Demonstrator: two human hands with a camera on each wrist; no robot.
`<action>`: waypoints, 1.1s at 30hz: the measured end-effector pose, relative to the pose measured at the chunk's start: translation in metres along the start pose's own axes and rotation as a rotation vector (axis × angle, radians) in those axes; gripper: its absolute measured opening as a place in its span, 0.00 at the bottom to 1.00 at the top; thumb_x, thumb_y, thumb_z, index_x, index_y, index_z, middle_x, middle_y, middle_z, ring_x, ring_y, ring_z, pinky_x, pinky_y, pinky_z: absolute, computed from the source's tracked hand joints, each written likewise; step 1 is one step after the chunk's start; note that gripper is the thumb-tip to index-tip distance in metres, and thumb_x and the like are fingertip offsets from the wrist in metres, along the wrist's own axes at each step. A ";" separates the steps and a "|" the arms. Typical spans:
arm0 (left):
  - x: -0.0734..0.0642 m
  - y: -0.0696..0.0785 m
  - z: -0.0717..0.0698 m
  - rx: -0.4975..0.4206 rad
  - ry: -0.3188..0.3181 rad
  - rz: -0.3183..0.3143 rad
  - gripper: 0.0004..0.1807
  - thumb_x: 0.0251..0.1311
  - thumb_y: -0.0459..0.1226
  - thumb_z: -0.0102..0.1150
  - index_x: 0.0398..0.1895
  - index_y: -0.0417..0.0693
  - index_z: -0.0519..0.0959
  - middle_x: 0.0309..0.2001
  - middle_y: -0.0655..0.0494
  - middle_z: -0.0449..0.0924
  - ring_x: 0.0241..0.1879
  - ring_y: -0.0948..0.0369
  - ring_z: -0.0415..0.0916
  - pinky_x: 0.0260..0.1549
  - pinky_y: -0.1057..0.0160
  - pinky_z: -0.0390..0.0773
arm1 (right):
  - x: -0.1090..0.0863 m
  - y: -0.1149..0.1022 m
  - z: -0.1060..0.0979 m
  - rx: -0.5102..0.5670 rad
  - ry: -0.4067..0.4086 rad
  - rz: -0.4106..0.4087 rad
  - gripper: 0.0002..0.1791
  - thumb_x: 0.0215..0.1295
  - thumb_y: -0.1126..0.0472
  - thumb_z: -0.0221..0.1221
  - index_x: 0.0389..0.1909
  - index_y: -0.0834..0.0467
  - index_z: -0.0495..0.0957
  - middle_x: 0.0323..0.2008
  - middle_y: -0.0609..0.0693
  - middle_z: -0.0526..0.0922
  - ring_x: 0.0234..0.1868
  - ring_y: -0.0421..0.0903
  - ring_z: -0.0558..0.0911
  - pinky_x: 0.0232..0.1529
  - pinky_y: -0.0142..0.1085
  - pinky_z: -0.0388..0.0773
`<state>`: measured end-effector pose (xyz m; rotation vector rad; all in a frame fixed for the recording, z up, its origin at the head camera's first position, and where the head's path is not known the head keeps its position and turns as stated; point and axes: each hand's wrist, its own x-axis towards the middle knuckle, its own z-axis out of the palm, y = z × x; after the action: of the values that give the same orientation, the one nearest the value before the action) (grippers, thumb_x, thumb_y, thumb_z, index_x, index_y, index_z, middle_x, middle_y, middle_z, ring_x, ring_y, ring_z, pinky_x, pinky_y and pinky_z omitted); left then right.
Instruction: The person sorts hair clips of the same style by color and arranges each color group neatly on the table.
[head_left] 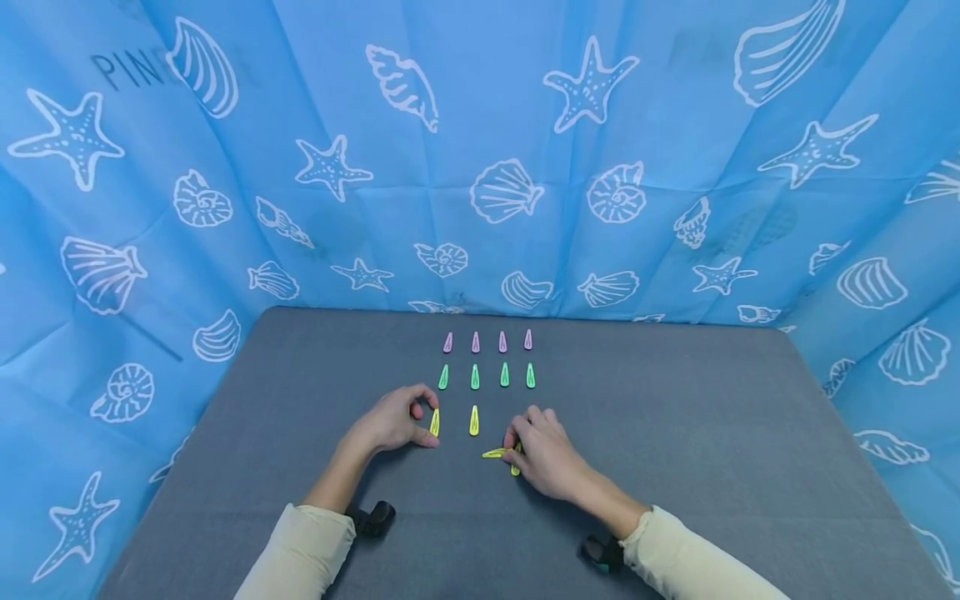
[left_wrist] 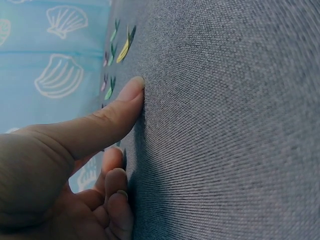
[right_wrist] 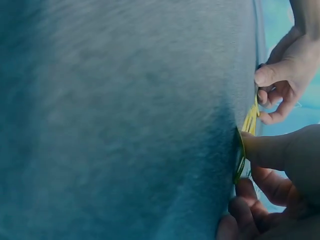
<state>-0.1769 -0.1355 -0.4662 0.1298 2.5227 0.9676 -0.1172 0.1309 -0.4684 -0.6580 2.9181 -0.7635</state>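
Note:
In the head view, my left hand holds a yellow snap hair clip by its two ends, index finger at the top and thumb at the bottom. The left wrist view shows that thumb on the cloth, with the held clip hidden. My right hand pinches another yellow hair clip between thumb and fingers. Beside these fingers lies a further yellow hair clip, pointing sideways. Between the hands, one more yellow hair clip lies upright in line with the left one.
Behind the yellow clips runs a row of green hair clips, and beyond it a row of purple hair clips. A grey cloth covers the table. Blue curtains with shell and starfish prints enclose its back and sides.

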 end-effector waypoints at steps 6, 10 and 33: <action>0.000 -0.002 0.000 -0.002 -0.001 0.012 0.25 0.45 0.36 0.82 0.45 0.56 0.78 0.36 0.53 0.70 0.35 0.56 0.67 0.34 0.58 0.64 | 0.003 0.001 -0.007 0.144 -0.093 0.000 0.09 0.67 0.63 0.65 0.31 0.54 0.75 0.30 0.43 0.75 0.32 0.40 0.68 0.36 0.32 0.64; 0.001 -0.003 0.000 -0.006 -0.001 0.009 0.25 0.45 0.36 0.82 0.45 0.57 0.78 0.35 0.53 0.69 0.35 0.56 0.67 0.34 0.58 0.64 | 0.005 0.004 -0.016 0.243 -0.118 0.010 0.07 0.69 0.65 0.64 0.33 0.55 0.76 0.29 0.44 0.79 0.28 0.35 0.72 0.31 0.29 0.70; 0.002 -0.002 0.000 0.006 -0.001 0.015 0.25 0.45 0.37 0.82 0.45 0.58 0.78 0.36 0.54 0.70 0.35 0.56 0.67 0.35 0.58 0.65 | 0.052 0.029 -0.015 0.358 -0.037 0.154 0.03 0.66 0.66 0.65 0.39 0.60 0.85 0.30 0.48 0.84 0.31 0.39 0.77 0.34 0.31 0.73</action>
<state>-0.1783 -0.1366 -0.4677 0.1510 2.5276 0.9657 -0.1781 0.1387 -0.4658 -0.4026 2.6552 -1.1956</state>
